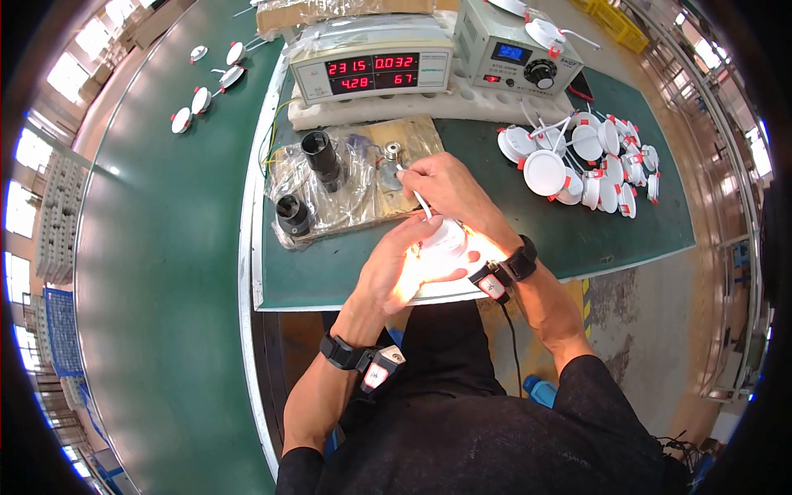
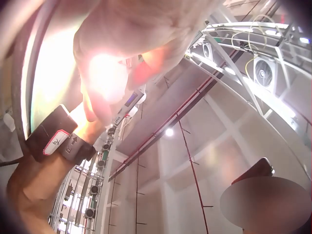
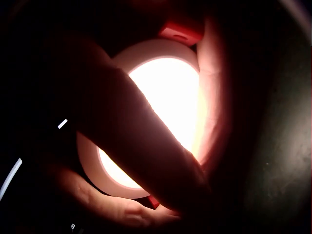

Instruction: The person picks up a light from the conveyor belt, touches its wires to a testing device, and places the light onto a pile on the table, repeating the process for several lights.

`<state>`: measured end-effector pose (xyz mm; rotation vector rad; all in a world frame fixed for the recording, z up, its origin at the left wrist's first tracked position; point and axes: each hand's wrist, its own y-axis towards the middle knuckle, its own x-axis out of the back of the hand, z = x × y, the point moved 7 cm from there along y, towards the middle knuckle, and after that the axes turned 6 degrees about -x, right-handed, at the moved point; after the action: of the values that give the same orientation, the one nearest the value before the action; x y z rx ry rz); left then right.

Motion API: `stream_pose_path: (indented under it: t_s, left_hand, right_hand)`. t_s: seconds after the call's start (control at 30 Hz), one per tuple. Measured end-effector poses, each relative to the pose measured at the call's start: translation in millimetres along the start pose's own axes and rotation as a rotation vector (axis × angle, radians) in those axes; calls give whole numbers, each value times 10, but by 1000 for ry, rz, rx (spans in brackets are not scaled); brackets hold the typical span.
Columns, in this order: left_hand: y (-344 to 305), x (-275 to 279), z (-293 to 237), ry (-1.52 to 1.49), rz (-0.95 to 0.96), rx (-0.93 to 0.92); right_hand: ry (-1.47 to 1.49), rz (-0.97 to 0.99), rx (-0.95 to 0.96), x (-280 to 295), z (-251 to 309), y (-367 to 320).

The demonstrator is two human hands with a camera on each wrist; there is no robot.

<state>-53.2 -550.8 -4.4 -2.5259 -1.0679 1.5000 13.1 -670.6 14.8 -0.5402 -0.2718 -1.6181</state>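
Note:
In the head view my left hand [image 1: 386, 268] grips a round white LED downlight [image 1: 446, 238], its lit face turned down and away. Strong glow spills over the fingers and the other wrist. My right hand [image 1: 452, 195] pinches the downlight's white cable [image 1: 421, 202], close beside a metal terminal fitting [image 1: 393, 152] on the wooden board [image 1: 419, 134]. The right wrist view has the glowing downlight [image 3: 173, 90] up close, with fingers curled across and around it and a red clip [image 3: 181, 33] at its rim. Glare hides much of it in the left wrist view.
Two black sockets [image 1: 318, 153] stand on the plastic-covered board. Behind are a power meter [image 1: 371, 70] with red digits and a grey supply box [image 1: 516, 54]. Many white downlights [image 1: 544, 173] are piled at right. Several more lie on the green conveyor [image 1: 165, 313] at left.

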Motion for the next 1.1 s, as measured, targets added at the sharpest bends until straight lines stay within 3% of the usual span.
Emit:
stream_pose_path:
  t_s: [0.13, 0.2, 0.3, 0.33, 0.4, 0.43, 0.47, 0.5, 0.53, 0.57, 0.63, 0.67, 0.73, 0.77, 0.8, 0.87, 0.97, 1.03, 1.07, 1.1]
  left_hand:
    - [63, 68, 64, -11, -11, -53]
    - [16, 38, 2, 151, -16, -126]
    - [-345, 313, -207, 499, -181, -431]
    - [-711, 422, -388, 566, -270, -485]
    - [-1771, 818, -736, 823, -642, -639]
    - [-2349, 1170, -745, 887, -887, -758]
    - [-3054, 1387, -732, 1178, -1214, -829]
    - [-3683, 1678, -586, 1264, -1407, -851]
    - [-4320, 1867, -352, 1296, -1597, -749]
    - [-4943, 2084, -15, 1142, -1774, -654]
    - [-6109, 2337, 801, 941, -2065, -681]
    - [-6599, 2437, 1203, 715, -2132, -729]
    - [-7271, 2315, 1575, 713, -2243, -739]
    - [-7683, 2599, 1896, 239, -2259, -937]
    - [-8093, 2741, 2074, 210, -2440, -723]
    - [-8815, 2998, 2074, 247, -2552, -668]
    - [-9172, 3394, 1201, 555, -2555, -259]
    - [-7993, 2681, -292, 1100, -2169, -467]
    - [-7431, 2466, -886, 1086, -2083, -566]
    - [-6880, 2348, -1493, 1181, -1955, -523]
  right_hand:
    - [51, 23, -67, -7, 5, -41]
    - [10, 14, 109, -26, -101, 21]
    - [251, 205, 3, -59, -144, -136]
    - [227, 177, -51, -17, 1, -268]
    - [321, 285, 162, 80, -103, -339]
    - [241, 197, 170, 188, -62, -426]
    - [211, 241, 116, 209, 35, -508]
    - [178, 237, 131, 221, 99, -584]
    - [140, 205, 139, 269, 108, -662]
    - [143, 216, 180, 280, 105, -707]
    - [154, 229, 245, 271, 115, -790]
    - [189, 252, 239, 256, 133, -818]
    - [242, 212, 205, 356, 160, -945]
    - [257, 173, 219, 388, 219, -1048]
    - [268, 136, 230, 405, 303, -1101]
    - [280, 144, 194, 478, 403, -1192]
    - [313, 67, 170, 674, 341, -1326]
    - [322, 8, 133, 838, 219, -1379]
    - [320, -13, 112, 935, 139, -1409]
    - [300, -56, 88, 1024, 58, -1432]
